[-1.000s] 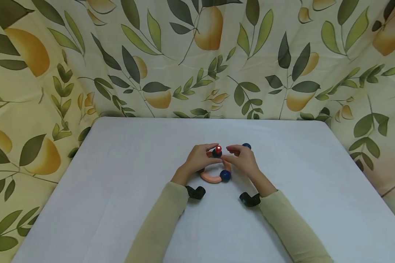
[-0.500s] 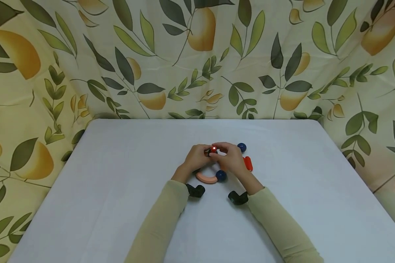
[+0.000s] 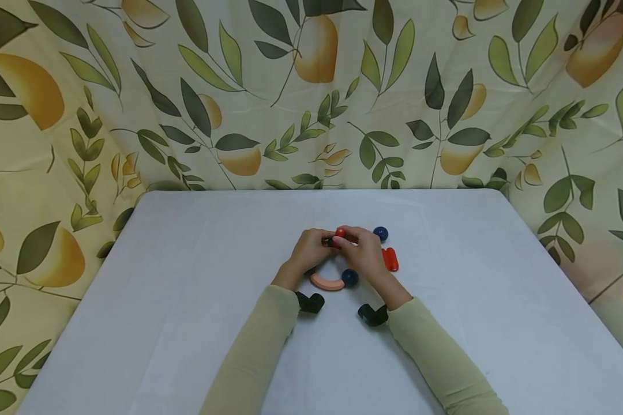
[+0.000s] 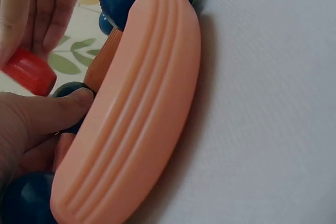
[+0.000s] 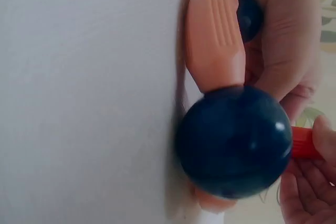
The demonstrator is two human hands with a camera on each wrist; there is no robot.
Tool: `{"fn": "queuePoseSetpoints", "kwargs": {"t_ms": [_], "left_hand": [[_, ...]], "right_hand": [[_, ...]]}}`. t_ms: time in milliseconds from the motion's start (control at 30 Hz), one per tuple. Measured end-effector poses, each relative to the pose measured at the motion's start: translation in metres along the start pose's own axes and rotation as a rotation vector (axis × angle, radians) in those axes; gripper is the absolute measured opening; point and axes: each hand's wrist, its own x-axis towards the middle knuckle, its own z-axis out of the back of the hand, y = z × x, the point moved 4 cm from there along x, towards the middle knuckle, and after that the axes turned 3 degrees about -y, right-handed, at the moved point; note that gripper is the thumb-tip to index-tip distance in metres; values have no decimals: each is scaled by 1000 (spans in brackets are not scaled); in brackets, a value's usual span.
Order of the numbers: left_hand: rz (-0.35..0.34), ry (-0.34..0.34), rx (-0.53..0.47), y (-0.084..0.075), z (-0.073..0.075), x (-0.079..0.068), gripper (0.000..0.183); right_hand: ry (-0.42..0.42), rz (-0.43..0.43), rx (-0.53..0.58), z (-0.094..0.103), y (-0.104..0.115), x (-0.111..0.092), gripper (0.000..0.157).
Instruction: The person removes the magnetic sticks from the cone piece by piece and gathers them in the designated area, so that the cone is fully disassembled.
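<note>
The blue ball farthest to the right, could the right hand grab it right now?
Probably, yes: the right hand is near that blue ball and nothing seems to block the way. But it pinches a red stick, so it may need to let go first.

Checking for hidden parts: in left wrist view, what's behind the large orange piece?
Partly visible: another orange piece, and left hand pinching a blue ball; whatever the large piece covers is hidden.

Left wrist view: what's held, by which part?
Left hand: blue ball, by its side. Right hand: red piece, by the end away from the ball.
</note>
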Motion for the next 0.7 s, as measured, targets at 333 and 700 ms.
{"fn": "queuePoseSetpoints", "kwargs": {"t_ms": [333, 700], "left_hand": [[54, 22, 40, 0, 3, -2, 39], [72, 28, 25, 0, -1, -1, 38]], "right_hand": [[-55, -82, -35, 33, -16, -3, 29], [-32, -223, -86, 90, -48, -20, 40]]}}
